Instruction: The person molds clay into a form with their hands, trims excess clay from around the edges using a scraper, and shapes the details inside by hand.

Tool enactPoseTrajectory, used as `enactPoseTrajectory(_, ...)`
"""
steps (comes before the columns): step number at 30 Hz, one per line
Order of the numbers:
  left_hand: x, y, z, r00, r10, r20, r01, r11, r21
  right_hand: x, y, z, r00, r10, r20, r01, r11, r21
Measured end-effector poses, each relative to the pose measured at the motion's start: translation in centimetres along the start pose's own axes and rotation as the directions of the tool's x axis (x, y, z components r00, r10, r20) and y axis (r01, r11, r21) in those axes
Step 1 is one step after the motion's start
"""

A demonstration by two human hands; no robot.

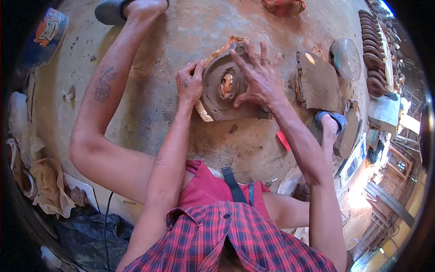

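A slab of dark wet clay [213,81] lies on the floor between my legs, with a raised ring and an orange-brown hollow [226,86] at its middle. A rough, light orange edge [206,113] shows along its left side. My left hand [190,84] is at the slab's left edge, its fingers closed and pressed together; whatever they grip is too small to make out. Over the right part of the slab my right hand [256,77] lies with its fingers spread, thumb near the ring, holding nothing.
Another flat clay slab [319,81] lies to the right, beside a clear plastic-like bag [345,59]. A blue bucket [47,36] is at the upper left. Stacked brown clay pieces [371,45] line the right side. A red object [284,6] lies at the top.
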State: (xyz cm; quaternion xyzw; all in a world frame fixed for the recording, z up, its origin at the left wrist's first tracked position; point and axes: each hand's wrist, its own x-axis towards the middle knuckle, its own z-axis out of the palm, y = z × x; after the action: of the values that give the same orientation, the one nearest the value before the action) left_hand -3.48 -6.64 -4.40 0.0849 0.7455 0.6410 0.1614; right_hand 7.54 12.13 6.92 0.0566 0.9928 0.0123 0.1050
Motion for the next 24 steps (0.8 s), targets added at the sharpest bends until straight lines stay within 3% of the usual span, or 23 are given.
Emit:
enactPoseTrajectory(5, 0.2, 0.1, 0.0, 1.000, 0.010, -0.012, -0.010, 0.999, 0.043, -0.2, -0.8, -1.4, 0.999, -0.025, 0.034, 0.025, 1.000, -0.010)
enactPoseTrajectory(8, 0.0, 0.3, -0.2, 1.000, 0.005, -0.025, -0.004, 0.999, 0.038, -1.1, -1.3, -2.4, 0.992, 0.106, 0.076, -0.107, 0.994, 0.014)
enactPoseTrajectory(11, 0.1, 0.0, 0.0, 1.000, 0.012, -0.008, -0.012, 0.999, 0.037, -2.3, -2.7, -0.7, 0.972, 0.106, 0.210, -0.100, 0.994, -0.040)
enactPoseTrajectory(13, 0.2, -0.1, 0.1, 0.999, 0.019, -0.028, -0.018, 0.999, 0.034, -4.2, -4.2, 0.8, 0.989, 0.139, 0.057, -0.142, 0.988, 0.055)
enactPoseTrajectory(14, 0.1, 0.0, 0.1, 0.999, 0.020, -0.035, -0.019, 0.999, 0.031, -5.1, -5.4, 1.5, 0.989, 0.133, 0.064, -0.136, 0.989, 0.058)
enactPoseTrajectory(17, 0.0, 0.0, 0.0, 1.000, -0.003, -0.021, 0.004, 1.000, 0.029, -7.2, -9.6, 3.3, 0.921, 0.382, 0.081, -0.387, 0.919, 0.068)
enactPoseTrajectory(20, 0.1, 0.1, 0.0, 1.000, -0.007, -0.013, 0.008, 0.999, 0.032, -7.4, -10.8, 5.7, 0.897, 0.440, -0.055, -0.435, 0.897, 0.076)
enactPoseTrajectory(24, 0.2, -0.4, 0.0, 1.000, -0.010, -0.023, 0.012, 0.998, 0.057, -8.1, -9.8, 2.8, 0.924, 0.381, 0.029, -0.382, 0.917, 0.117)
